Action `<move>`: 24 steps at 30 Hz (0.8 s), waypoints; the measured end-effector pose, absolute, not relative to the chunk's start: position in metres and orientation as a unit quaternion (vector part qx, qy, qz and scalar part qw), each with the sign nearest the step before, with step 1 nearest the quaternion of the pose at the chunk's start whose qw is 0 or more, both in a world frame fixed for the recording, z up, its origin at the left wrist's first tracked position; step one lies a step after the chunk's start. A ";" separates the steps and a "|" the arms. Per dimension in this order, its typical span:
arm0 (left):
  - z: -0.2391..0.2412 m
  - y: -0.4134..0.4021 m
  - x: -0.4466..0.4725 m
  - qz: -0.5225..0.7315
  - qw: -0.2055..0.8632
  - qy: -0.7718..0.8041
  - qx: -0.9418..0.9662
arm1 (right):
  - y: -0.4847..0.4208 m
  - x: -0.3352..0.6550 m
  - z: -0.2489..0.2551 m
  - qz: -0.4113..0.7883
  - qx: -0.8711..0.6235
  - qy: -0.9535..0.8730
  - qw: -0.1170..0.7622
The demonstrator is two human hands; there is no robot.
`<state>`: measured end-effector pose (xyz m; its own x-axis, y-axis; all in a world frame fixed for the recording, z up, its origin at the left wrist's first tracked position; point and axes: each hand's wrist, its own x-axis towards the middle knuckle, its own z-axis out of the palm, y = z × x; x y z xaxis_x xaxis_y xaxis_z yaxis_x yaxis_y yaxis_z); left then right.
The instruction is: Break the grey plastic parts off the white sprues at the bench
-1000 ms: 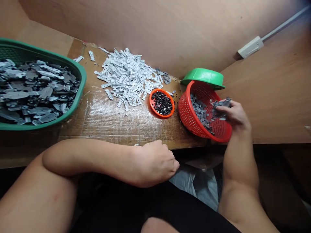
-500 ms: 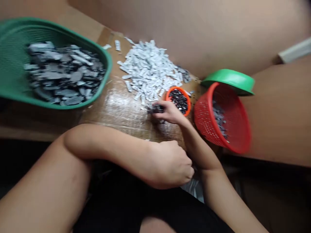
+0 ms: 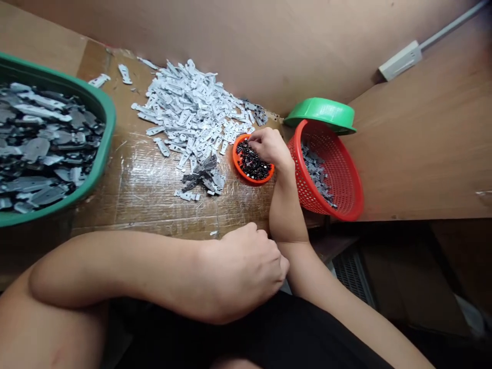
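Observation:
My right hand point(image 3: 271, 146) reaches over a small orange dish point(image 3: 239, 165) of tiny black parts, fingers curled down into it; what they pinch is hidden. Just left of the dish lies a small heap of dark grey flat parts point(image 3: 203, 178) on the wooden bench point(image 3: 154, 184). My left hand point(image 3: 246, 269) rests at the bench's near edge, closed in a loose fist with its fingers tucked under. A red mesh basket point(image 3: 338, 174) holding more dark grey parts stands to the right of the dish.
A big pile of light grey flat pieces point(image 3: 192, 115) spreads along the back. A large green basket point(image 3: 102, 115) of dark grey blades sits at left. A green bowl point(image 3: 321, 114) lies upside down behind the red basket. A white socket box point(image 3: 400, 60) is on the wall.
My right hand took a handful of dark grey parts from the red basket, dropped them on the bench left of the dish, and now dips into the orange dish. My left hand stayed put.

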<state>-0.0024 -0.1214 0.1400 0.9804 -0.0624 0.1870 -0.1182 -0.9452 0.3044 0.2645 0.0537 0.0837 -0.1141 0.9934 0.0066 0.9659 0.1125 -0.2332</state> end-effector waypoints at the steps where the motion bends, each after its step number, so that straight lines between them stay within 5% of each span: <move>1: 0.138 -0.121 -0.002 0.088 0.154 -0.044 0.983 | 0.060 0.271 0.082 0.084 -0.670 -0.735 0.059; 9: 0.139 -0.101 0.006 0.076 0.128 -0.006 0.989 | 0.089 0.282 0.077 0.088 -0.706 -0.703 -0.031; 24: 0.137 -0.078 0.017 -0.007 0.120 0.051 0.991 | 0.108 0.322 0.029 0.063 -0.758 -0.648 0.030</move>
<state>0.0175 -0.0782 0.1368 0.9947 0.0995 -0.0260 0.1029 -0.9662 0.2365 0.3225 0.1081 0.0286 0.1521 0.9868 -0.0563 0.9793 -0.1582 -0.1261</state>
